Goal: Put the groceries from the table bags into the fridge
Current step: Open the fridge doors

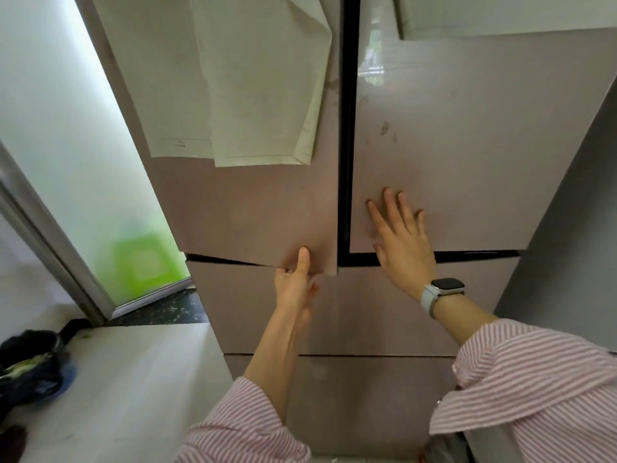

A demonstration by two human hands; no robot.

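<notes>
Centre of frame: fridge [450, 128], pink two-door front. Left hand [295, 282] pinches the bottom edge of the left door [247, 212], thumb on its face; right hand [400, 238] lies flat, fingers spread, on the right door [467, 182]. Dark bag [31, 365], groceries inside, sits on the white table [133, 379], lower left. Risk: fingers slipping off the thin edge; swinging door likely meets the nearby table corner. Little room left; right side unobstructed.

one fridge [434, 145], two hands [295, 282], one watch [445, 287]
</notes>
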